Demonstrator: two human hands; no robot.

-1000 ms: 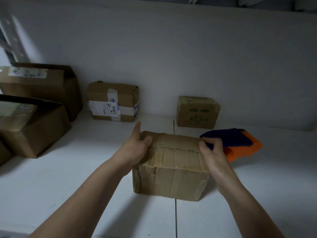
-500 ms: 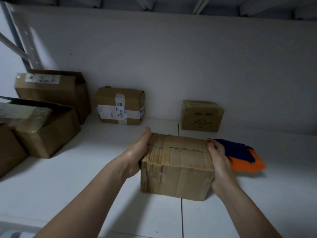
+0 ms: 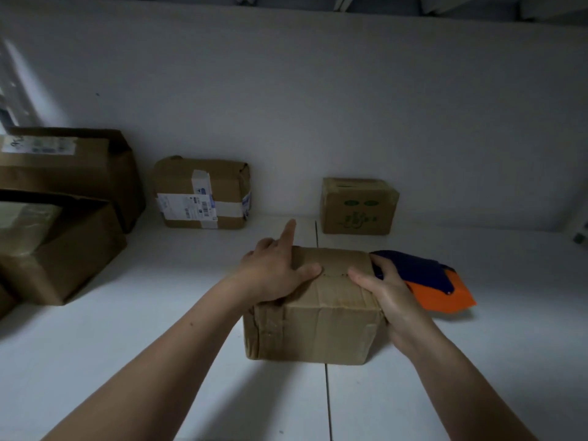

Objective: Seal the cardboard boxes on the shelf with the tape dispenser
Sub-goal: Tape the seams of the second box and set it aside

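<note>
1. Grip first: my left hand clasps the upper left corner of the box. The thumb lies flat on the lid, the forefinger sticks out straight, and the other fingers bend over the far edge. My right hand holds the right side with the thumb on the lid and the fingers wrapped round the wall, mostly out of my sight.
2. The box stands near the front of the white shelf, across a joint between two panels. Its flaps look down, and the seam runs as a dark line between my thumbs.
3. The tape dispenser, blue and orange, lies on the shelf just beside the box, behind my right hand. I cannot tell whether the fingers touch it.
4. I judge the step to be squaring the flaps before taping. I would press both thumbs so the edges meet flush, then leave the left hand as the clamp and free only the right to fetch the dispenser.
5. The left wall looks crumpled and soft, so I would press gently or the lid may buckle.
</note>
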